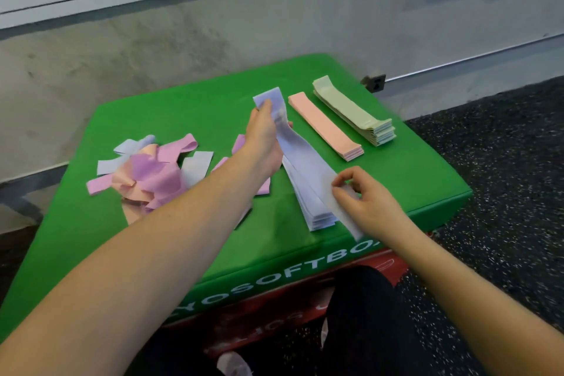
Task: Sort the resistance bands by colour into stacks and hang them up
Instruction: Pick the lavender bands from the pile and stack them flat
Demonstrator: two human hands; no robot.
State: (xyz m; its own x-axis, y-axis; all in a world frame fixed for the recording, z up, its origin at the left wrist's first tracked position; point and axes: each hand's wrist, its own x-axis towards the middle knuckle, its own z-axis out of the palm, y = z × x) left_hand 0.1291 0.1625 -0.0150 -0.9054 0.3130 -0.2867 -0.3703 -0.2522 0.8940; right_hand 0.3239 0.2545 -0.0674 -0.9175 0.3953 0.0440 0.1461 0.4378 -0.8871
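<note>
Seen from the head camera, looking down: a person stretches one lavender band (300, 162) lengthwise over a lavender stack (308, 201) on a green soft box (183, 119). The left hand (264, 134) pinches the band's far end, thumb and fingers closed on it; the right hand (363, 192) pinches the near end, which overhangs the stack toward the box's near edge. To lay it well, the band likely needs lowering flat with both ends lined up to the stack below, so that it does not skew or slide off. Just right of this stack lies a peach stack (326, 127), and right again, close to the box's far right edge, a pale green stack (355, 111); the gaps between stacks are narrow. Left of the left forearm sits an unsorted heap (146, 171) of pink, peach and lavender bands, with bare green around it. Speckled dark floor (494, 162) lies to the right.
</note>
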